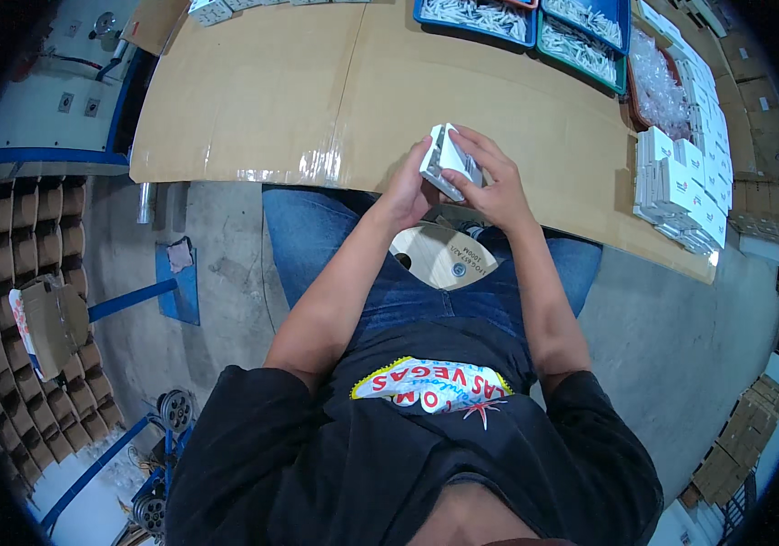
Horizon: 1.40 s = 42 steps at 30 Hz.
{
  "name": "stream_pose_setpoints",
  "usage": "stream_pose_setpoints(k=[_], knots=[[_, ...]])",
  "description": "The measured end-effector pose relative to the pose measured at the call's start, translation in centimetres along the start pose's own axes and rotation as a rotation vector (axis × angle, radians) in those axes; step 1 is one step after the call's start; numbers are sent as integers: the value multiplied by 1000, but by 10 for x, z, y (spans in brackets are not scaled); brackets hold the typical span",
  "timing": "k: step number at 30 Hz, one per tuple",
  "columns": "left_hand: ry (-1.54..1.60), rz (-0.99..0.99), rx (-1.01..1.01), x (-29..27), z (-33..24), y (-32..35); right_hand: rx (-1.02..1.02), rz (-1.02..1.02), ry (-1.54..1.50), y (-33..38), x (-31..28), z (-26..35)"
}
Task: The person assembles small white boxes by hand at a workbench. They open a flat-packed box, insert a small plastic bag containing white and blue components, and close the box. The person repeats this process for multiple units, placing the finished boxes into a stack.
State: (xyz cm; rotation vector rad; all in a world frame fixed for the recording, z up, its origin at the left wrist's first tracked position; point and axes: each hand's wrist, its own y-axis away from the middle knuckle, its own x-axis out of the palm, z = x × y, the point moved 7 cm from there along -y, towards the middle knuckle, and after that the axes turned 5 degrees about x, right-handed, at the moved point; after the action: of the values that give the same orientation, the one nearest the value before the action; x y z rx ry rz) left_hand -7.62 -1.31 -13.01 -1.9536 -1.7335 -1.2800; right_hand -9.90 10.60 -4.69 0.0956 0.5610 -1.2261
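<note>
In front of my lap, at the near edge of the table, both hands hold a small white and grey box (439,156). My left hand (408,189) is wrapped round its left side, with the fingers partly hidden behind it. From the right, my right hand (499,187) grips the same box, its thumb across the near face and its fingers over the top. The box is tilted; whether its flap is open I cannot tell. Below the hands, between my thighs, shows the pale round end of a spool (444,257).
Cardboard covers the table (262,100). At its far side stand a blue tray (480,20) and a green tray (581,56) of small white parts. Clear plastic bags (658,86) fill a container beside stacked white boxes (681,196). A divided cardboard crate (39,227) stands left.
</note>
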Motion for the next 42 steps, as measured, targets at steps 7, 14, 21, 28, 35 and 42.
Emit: stream_pose_setpoints(k=[7,14,21,28,35,42], knots=[[-37,-19,-7,-3,0,-1,-114,-66,119,-1,-1,6],[-62,-46,8,-4,0,-2,-106,-58,120,0,5,3],[-89,-42,30,-4,1,-2,-116,-49,118,1,9,-1],[-4,-5,27,4,-1,3,-113,-13,115,2,12,-4],[-15,-22,23,-1,2,3,-47,36,51,3,16,-8],[-55,37,-47,3,-5,10,-90,40,32,2,7,4]])
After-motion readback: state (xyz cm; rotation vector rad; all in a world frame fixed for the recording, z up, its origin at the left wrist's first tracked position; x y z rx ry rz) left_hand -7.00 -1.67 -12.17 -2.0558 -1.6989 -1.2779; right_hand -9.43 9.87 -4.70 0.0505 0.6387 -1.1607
